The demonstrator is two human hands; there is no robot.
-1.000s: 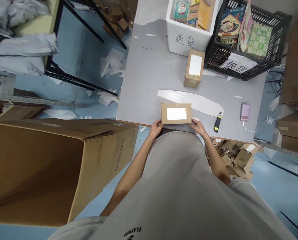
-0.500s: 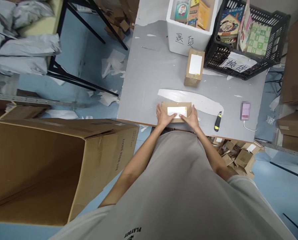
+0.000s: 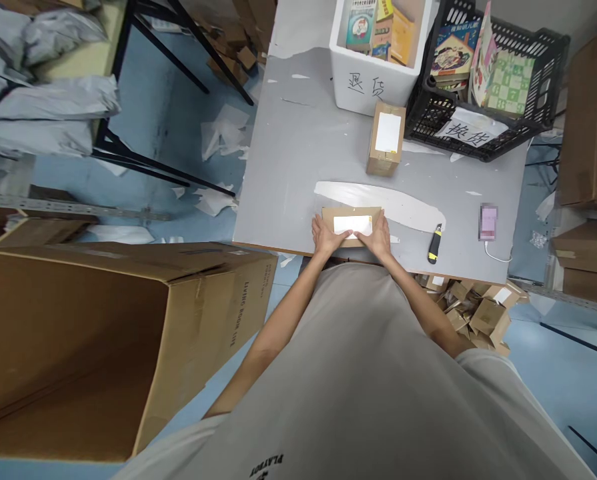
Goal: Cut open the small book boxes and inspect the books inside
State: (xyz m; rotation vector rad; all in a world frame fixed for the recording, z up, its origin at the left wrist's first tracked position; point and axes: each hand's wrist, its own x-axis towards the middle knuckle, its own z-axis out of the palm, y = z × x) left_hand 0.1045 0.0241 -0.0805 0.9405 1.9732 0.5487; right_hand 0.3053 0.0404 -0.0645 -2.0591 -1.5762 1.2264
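A small brown cardboard box (image 3: 351, 243) with a white label (image 3: 353, 225) on its top lies at the front edge of the grey table (image 3: 298, 147). My left hand (image 3: 327, 237) grips its left end, and my right hand (image 3: 377, 238) grips its right end. Both thumbs reach inward over the lower part of the label, nearly meeting. The fingers wrap round the box's sides. To the right, a black and yellow utility knife (image 3: 434, 245) rests on the table. Behind the box stands another labelled cardboard box (image 3: 387, 140).
At the back, a white bin (image 3: 371, 90) and a black plastic crate (image 3: 485, 147) hold books. A phone (image 3: 488, 223) with a cable lies at the right. A large open carton (image 3: 218, 320) stands at my left. Several small boxes (image 3: 478, 310) are heaped below the table's right side.
The view has shifted slightly. Both hands keep their hold on the box, with no clear movement of it on the table.
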